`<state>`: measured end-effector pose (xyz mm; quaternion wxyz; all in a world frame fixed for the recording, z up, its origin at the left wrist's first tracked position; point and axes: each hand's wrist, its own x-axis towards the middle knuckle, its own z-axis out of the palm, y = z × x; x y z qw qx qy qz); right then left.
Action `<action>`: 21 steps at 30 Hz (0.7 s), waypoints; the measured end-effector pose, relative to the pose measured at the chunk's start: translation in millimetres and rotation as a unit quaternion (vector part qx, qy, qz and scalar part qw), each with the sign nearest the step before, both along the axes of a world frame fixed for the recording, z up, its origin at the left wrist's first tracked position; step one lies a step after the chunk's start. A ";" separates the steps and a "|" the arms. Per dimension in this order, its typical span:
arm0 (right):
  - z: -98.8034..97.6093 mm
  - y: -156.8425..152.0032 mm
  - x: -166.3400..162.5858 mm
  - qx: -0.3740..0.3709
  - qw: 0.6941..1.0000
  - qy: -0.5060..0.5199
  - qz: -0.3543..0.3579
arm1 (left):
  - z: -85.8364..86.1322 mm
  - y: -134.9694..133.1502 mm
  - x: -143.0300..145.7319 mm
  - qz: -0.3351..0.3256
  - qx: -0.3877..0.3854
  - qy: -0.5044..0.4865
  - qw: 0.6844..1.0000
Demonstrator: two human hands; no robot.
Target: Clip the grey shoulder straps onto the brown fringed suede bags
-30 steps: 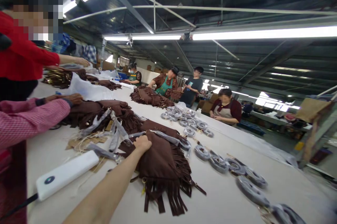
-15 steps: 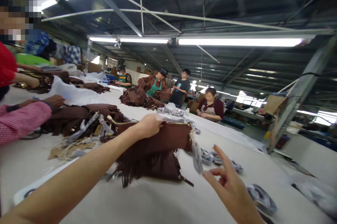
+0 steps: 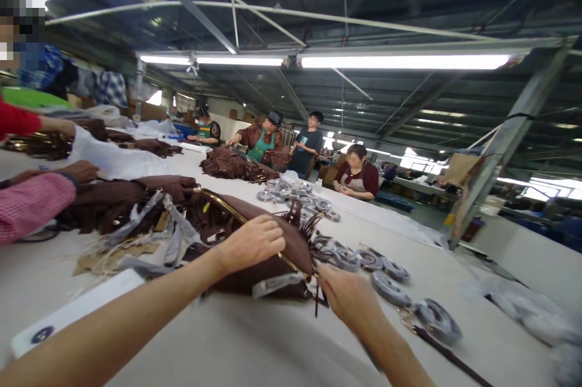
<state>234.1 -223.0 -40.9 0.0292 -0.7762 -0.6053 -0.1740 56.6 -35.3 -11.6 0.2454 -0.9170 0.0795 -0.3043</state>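
A brown fringed suede bag (image 3: 273, 253) lies on the white table (image 3: 254, 344) in front of me. My left hand (image 3: 250, 243) is closed over its top edge, fingers curled round the rim. My right hand (image 3: 348, 296) is closed at the bag's right corner, pinching the edge by a clear plastic-wrapped strap (image 3: 276, 284). Fringe sticks up at the bag's far end.
A heap of brown fringed bags (image 3: 122, 202) and wrapped straps lies to the left, where a person in a pink checked sleeve (image 3: 31, 205) works. Coiled wrapped straps (image 3: 391, 284) trail across the table to the right. A white handheld device (image 3: 68, 314) lies near-left. Several people work at the far end.
My left hand lifted the bag and turned it onto its side. My right hand came in from the right, open, and has closed on the bag's right corner.
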 end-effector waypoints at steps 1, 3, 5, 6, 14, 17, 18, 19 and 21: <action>-11.9 -0.4 -1.0 -0.051 0.999 -0.003 0.000 | -24.4 0.8 -1.7 0.025 -0.021 0.035 0.999; -33.8 -0.6 -4.3 -0.110 0.994 0.001 0.006 | -68.2 -5.8 -5.5 0.087 -0.085 0.071 0.990; -49.0 -0.4 -7.9 -0.132 0.991 0.009 0.014 | -96.3 -23.3 -9.3 0.142 -0.171 0.097 0.970; -53.3 -0.3 -9.4 -0.140 0.990 0.011 0.017 | -103.5 -34.9 -10.6 0.162 -0.213 0.107 0.957; -50.7 0.8 -8.1 -0.184 0.983 0.023 0.019 | -112.2 -101.4 6.7 0.215 -0.377 0.191 0.880; -54.0 1.7 -6.2 -0.196 0.980 0.036 0.019 | -120.3 -105.5 17.1 0.224 -0.366 0.239 0.871; -55.9 1.9 -4.9 -0.199 0.979 0.042 0.021 | -120.7 -105.6 18.2 0.229 -0.362 0.248 0.869; -58.0 1.9 -2.8 -0.201 0.978 0.049 0.022 | -119.3 -104.5 17.5 0.240 -0.357 0.253 0.867; -61.6 1.1 5.6 -0.199 0.978 0.063 0.018 | -111.8 -97.2 9.8 0.269 -0.343 0.262 0.861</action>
